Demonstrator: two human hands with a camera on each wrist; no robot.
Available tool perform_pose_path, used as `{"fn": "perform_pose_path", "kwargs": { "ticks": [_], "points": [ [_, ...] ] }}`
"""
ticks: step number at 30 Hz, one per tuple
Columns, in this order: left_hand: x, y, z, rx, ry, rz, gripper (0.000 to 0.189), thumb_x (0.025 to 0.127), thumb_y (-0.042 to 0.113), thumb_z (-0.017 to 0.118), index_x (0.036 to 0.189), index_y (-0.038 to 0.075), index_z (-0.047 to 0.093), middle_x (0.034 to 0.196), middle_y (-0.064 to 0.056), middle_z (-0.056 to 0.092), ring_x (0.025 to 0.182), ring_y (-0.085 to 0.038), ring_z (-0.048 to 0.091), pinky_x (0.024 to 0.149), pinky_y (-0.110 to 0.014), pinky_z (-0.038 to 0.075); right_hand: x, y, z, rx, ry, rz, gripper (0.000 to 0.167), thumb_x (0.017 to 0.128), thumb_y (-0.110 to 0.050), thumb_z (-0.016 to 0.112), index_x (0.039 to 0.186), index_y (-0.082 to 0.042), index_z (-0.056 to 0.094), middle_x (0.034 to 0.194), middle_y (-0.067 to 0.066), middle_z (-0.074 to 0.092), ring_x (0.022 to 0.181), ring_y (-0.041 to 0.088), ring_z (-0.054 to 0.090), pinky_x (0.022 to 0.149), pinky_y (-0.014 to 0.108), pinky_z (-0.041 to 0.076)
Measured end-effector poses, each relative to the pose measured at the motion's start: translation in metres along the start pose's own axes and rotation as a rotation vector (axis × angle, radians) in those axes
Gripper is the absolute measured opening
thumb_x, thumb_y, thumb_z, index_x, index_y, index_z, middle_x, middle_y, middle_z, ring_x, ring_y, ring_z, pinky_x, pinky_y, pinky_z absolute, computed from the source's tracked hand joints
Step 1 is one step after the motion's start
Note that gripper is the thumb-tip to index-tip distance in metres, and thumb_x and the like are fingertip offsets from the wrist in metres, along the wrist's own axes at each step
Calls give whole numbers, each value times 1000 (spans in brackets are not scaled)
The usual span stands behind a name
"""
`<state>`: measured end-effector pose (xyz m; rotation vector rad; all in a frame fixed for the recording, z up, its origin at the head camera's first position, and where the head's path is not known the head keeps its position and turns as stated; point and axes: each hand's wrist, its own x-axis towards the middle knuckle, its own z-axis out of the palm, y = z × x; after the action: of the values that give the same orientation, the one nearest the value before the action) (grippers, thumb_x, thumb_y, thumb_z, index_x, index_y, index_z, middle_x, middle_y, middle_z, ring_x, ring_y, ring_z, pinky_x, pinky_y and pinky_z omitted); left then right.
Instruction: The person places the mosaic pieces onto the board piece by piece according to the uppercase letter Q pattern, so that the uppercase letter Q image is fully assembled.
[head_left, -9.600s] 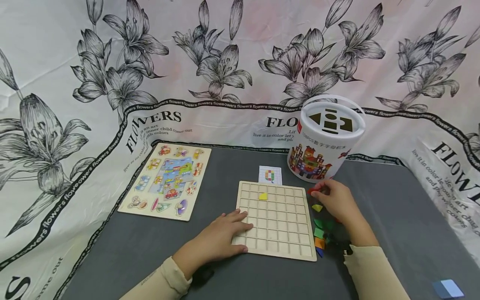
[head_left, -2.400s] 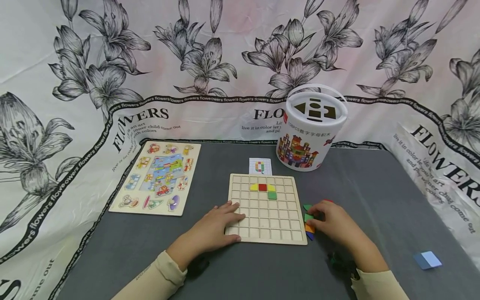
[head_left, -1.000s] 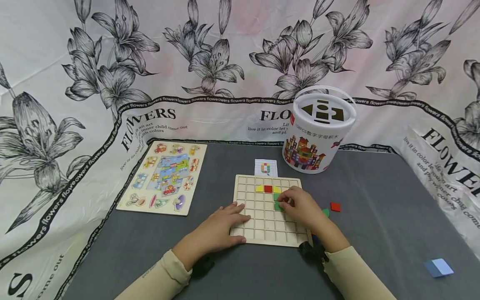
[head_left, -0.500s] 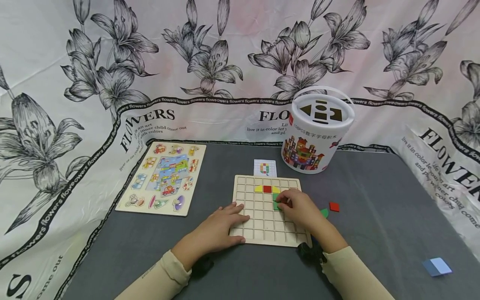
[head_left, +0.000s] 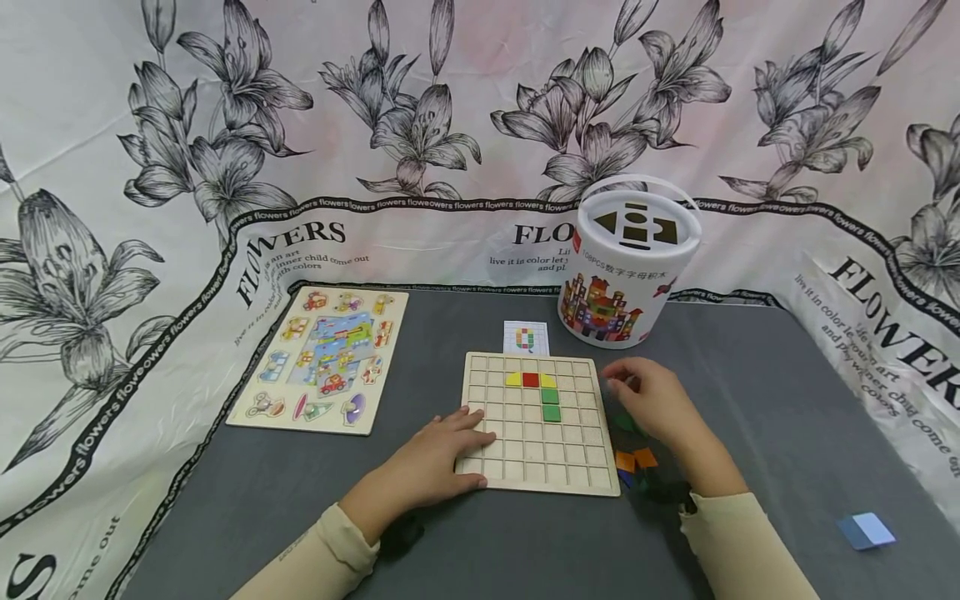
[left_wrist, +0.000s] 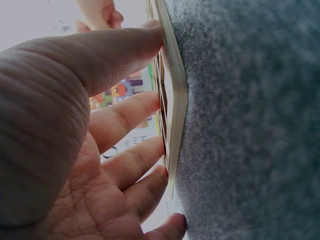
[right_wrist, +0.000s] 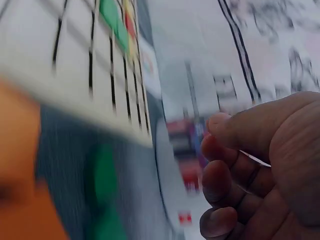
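Left hand (head_left: 423, 462) spread on board (head_left: 517, 457)'s left edge, likely steadying it on table (head_left: 540, 550); right hand (head_left: 660, 404), fingers curled, past right edge, can't tell if holding; orange tiles (head_left: 645, 457) beside board, probably for reach.

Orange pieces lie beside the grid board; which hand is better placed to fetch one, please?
Probably the right hand, near the orange pieces; the left hand rests opposite, on the grid board.
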<state>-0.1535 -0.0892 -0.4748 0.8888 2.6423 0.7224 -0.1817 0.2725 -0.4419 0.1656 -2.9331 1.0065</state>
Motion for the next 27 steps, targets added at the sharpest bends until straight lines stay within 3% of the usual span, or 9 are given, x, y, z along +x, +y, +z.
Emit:
{"fn": "perform_pose_path", "kwargs": {
  "ticks": [6,12,19,23,27],
  "points": [
    [0,0,1,6,-4,-3,60,96,31,86,152,18,67,174,-9,44,167,-35,30,132,-68,27,-16,45,-22,-24,-14,79,24,109,-12,64,128,2,72,112,19,70,81,22,65,66,36,52],
    [1,1,0,5,-4,1,61,96,31,86,152,18,67,173,-9,44,166,-35,31,132,-68,27,-31,75,-26,-93,-36,91,25,104,-13,73,123,3,76,117,23,70,93,26,66,75,38,53],
    [0,3,-1,-6,-8,9,61,96,29,86,152,18,66,173,-10,45,166,-36,32,131,-69,27,-36,75,-26,-97,-29,73,28,103,-16,76,125,3,76,118,23,69,90,23,60,72,35,49],
    [0,4,-2,-8,-14,8,61,96,29,85,153,17,66,173,-11,44,166,-37,32,131,-70,26,-40,67,-25,-101,-6,8,29,101,-15,79,125,0,77,115,19,67,82,19,54,66,32,45],
    [0,4,-4,-11,-14,9,61,96,29,85,153,17,66,173,-11,44,166,-37,32,131,-70,26,-42,53,-22,-75,-43,-68,27,98,-15,83,123,-5,79,114,13,68,82,14,51,64,28,44]
  ]
}}
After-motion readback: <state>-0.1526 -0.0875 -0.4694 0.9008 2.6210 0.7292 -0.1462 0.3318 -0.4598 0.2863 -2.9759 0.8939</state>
